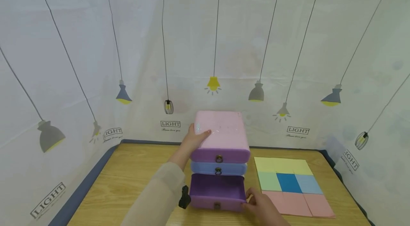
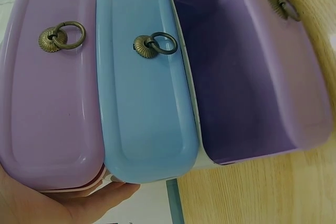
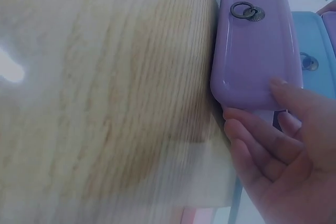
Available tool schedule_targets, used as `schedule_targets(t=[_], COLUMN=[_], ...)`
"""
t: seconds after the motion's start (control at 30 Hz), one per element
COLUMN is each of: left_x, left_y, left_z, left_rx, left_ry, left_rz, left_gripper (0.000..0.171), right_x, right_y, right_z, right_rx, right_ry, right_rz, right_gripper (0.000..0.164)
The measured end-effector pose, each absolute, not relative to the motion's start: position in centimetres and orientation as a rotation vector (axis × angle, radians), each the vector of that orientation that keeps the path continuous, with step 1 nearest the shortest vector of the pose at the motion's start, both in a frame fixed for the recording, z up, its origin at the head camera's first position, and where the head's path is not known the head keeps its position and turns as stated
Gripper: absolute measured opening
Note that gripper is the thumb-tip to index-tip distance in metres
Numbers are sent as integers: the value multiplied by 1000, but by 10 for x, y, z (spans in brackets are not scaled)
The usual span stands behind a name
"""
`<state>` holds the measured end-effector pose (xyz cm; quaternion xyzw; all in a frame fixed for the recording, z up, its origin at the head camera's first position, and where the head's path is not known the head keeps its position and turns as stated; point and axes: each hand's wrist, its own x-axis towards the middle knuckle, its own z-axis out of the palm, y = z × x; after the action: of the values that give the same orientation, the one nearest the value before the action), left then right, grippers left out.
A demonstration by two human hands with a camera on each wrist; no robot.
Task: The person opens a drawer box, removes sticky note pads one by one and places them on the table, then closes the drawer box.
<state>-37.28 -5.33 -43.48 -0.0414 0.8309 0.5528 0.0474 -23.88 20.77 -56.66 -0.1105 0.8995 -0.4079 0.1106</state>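
Note:
A small drawer cabinet [image 1: 221, 130] with a pink top stands on the table. Its top drawer [image 2: 58, 87] is purple and the middle one [image 2: 149, 87] blue, both closed, with bronze ring pulls. The purple bottom drawer [image 1: 217, 203] is pulled out, and its visible inside is bare. My left hand [image 1: 196, 138] rests on the cabinet's upper left edge, thumb on the top and fingers against the side. At the bottom drawer's front right corner, my right hand [image 3: 283, 145] pinches it, thumb on the front face and fingers at the side.
Right of the cabinet, yellow, green, blue and pink paper squares [image 1: 289, 187] lie in a grid on the wooden table [image 1: 134, 176]. A small black object [image 1: 184, 197] is beside the drawer's left side. Behind hangs a cloth backdrop [image 1: 192, 41] printed with lamps.

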Motion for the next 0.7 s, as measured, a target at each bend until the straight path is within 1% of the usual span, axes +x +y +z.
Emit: schedule_targets(t=[0.27,0.47,0.7], left_x=[-372,-373,-371], left_y=[-53,-54,-53], left_z=[-434,-435,-432], left_rx=[-123,-126,-128], left_ry=[2541,2542,2541], left_rz=[1684,1674,1678], left_gripper=[92,92,93], right_x=[-248,-259,-269], right_y=[199,201,199], right_z=[-563,-569,-572], right_rx=[-240,-276,-238], right_ry=[2745,2794,2850], right_rz=[-1242,-1284,-1306], right_gripper=[27,32,34])
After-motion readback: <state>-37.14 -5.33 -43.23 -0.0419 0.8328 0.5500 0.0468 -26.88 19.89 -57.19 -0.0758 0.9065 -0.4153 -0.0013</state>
